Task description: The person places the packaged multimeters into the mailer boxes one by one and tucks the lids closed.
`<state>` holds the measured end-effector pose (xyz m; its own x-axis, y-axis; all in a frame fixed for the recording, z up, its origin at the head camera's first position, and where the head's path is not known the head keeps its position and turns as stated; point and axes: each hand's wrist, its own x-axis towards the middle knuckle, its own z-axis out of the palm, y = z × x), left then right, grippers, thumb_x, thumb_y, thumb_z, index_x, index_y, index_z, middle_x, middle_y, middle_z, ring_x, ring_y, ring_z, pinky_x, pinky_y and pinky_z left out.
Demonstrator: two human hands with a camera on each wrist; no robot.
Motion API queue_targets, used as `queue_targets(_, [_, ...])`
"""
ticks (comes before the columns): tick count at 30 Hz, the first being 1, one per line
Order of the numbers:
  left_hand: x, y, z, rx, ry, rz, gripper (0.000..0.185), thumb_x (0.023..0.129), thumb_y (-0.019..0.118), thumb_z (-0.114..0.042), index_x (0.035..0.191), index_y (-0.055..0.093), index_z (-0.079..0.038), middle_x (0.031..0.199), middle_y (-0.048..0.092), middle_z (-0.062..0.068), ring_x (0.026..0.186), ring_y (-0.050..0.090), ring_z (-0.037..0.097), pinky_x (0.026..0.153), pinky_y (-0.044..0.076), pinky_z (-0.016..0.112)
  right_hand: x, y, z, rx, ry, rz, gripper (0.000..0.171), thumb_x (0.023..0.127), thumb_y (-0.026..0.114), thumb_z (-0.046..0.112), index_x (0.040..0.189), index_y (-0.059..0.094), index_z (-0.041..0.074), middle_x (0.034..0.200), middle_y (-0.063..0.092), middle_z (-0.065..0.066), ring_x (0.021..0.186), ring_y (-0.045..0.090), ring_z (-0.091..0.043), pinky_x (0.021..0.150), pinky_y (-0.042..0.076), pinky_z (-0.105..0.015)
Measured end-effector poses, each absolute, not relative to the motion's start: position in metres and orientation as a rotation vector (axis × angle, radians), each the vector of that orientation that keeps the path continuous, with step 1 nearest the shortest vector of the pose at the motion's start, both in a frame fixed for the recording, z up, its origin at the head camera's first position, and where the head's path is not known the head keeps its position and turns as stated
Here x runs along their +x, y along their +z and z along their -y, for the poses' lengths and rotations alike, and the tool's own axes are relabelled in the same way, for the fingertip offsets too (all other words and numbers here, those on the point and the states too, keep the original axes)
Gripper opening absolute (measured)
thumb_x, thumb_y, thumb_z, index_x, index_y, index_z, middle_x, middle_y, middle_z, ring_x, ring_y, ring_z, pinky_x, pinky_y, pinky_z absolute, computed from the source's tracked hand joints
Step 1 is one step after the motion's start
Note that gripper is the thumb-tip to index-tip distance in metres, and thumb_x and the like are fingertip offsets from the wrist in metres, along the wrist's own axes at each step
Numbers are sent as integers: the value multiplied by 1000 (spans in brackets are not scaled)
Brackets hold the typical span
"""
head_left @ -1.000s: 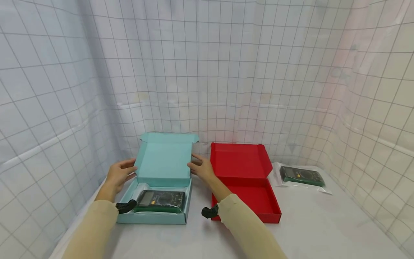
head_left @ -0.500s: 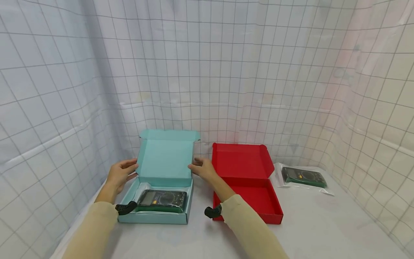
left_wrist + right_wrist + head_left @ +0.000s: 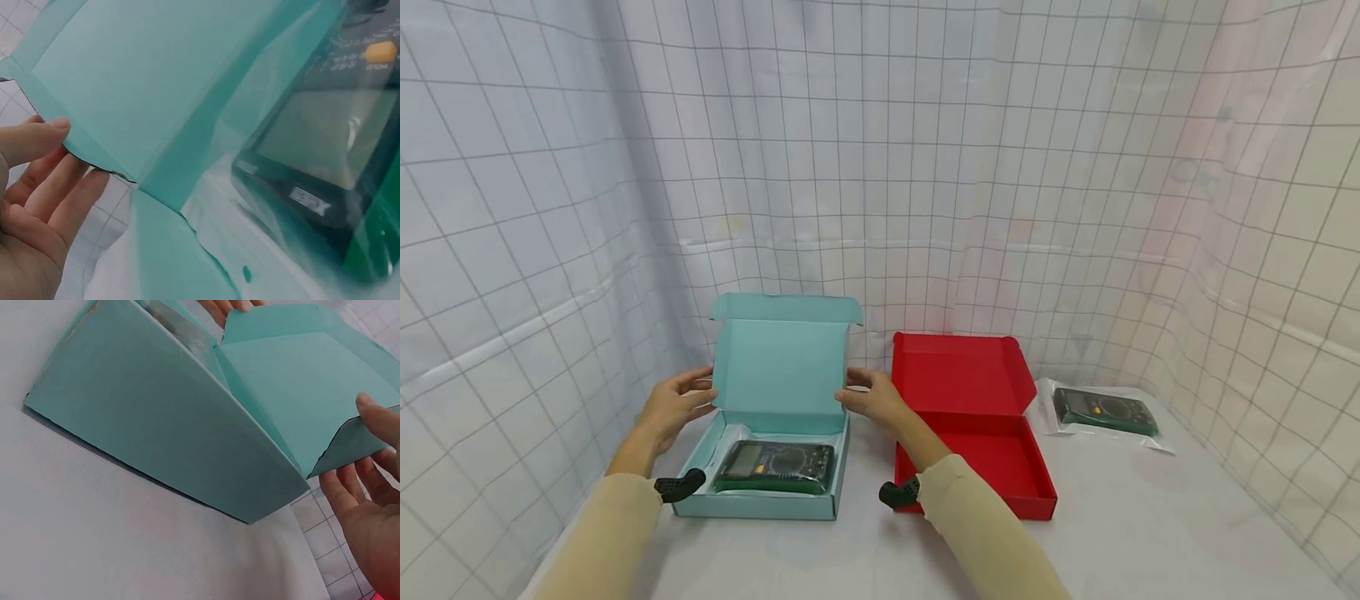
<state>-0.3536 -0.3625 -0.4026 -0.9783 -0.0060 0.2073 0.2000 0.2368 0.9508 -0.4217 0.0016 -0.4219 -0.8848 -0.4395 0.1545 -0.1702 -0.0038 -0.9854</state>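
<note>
A light teal cardboard box [image 3: 756, 507] lies on the table at left with its lid [image 3: 782, 362] raised at the back. Inside it is a multimeter [image 3: 778, 467], dark-faced and green-edged, in a clear plastic bag. My left hand [image 3: 668, 410] pinches the lid's left side flap, the thumb [image 3: 40, 139] on the inner face and the fingers behind. At the opposite edge, my right hand [image 3: 878, 400] holds the right flap [image 3: 350, 447] the same way, thumb in front and fingers underneath. Both wrists wear a black camera mount.
To the right stands a red box [image 3: 973, 507] with its lid up and its inside bare. Farther right a second bagged multimeter [image 3: 1105, 410] lies on the white table [image 3: 1150, 517]. Gridded white curtains [image 3: 925, 167] enclose the back and sides.
The teal lid has swung up to a steeper angle, its top edge now higher. My hands stay at its two sides and have shifted only slightly; the head view moved a little.
</note>
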Motion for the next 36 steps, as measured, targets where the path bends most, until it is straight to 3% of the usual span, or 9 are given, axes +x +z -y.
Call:
queue_targets(5, [-352,-395,365,-214,-1757,2417,62,103,64,-4,154,32,14,140,44,36,108,66,16,91,57,30,-418,-419,-2,-642,-2014,-2030,64,95,78,11,150,49,1,137,59,-11,124,60,-30,96,56,-39])
queue_targets(12, [-349,-394,367,-207,-1773,2393,60,104,65,-16,149,39,14,146,42,32,111,65,15,91,58,33,-414,-415,-5,-695,-1954,-2090,61,95,78,12,149,52,3,136,60,-9,125,61,-29,96,56,-40])
queue_targets(22, [-345,-399,370,-257,-1810,2336,51,101,68,-7,140,44,16,128,61,21,104,70,16,86,60,34,-411,-416,-9,-732,-1883,-2162,64,92,81,16,148,53,4,137,61,-8,122,62,-29,94,57,-41])
queue_targets(29, [-340,-397,369,-274,-1786,2380,54,102,66,-3,145,39,15,141,46,37,108,68,19,87,59,34,-406,-414,-9,-793,-1823,-2204,58,91,82,11,142,57,4,134,62,-8,123,61,-31,96,56,-43])
queue_targets(36, [-334,-400,367,-291,-1779,2406,51,101,65,2,143,39,14,143,42,37,107,66,20,89,59,34,-403,-414,-11,-836,-1757,-2264,51,87,85,11,131,60,11,128,62,-2,121,61,-27,95,57,-42])
